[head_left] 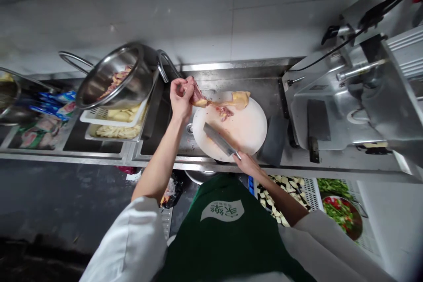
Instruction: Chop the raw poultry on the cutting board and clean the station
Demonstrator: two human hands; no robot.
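Observation:
My left hand (181, 94) is closed on a piece of raw meat (197, 95), lifting it just off the left rim of a round white cutting board (251, 130). A strip of the meat stretches back to raw poultry with yellow skin (240, 99) lying at the board's far edge. My right hand (246, 164) grips the handle of a cleaver (218, 140), whose blade lies flat across the near left part of the board. The board rests over a steel sink (228, 80).
A tilted metal bowl (114, 80) with meat scraps sits over white trays (114, 120) of pale food at the left. A second cleaver (315, 130) lies on a steel machine (357, 97) at the right. Crates of chopped vegetables (337, 205) stand below the counter.

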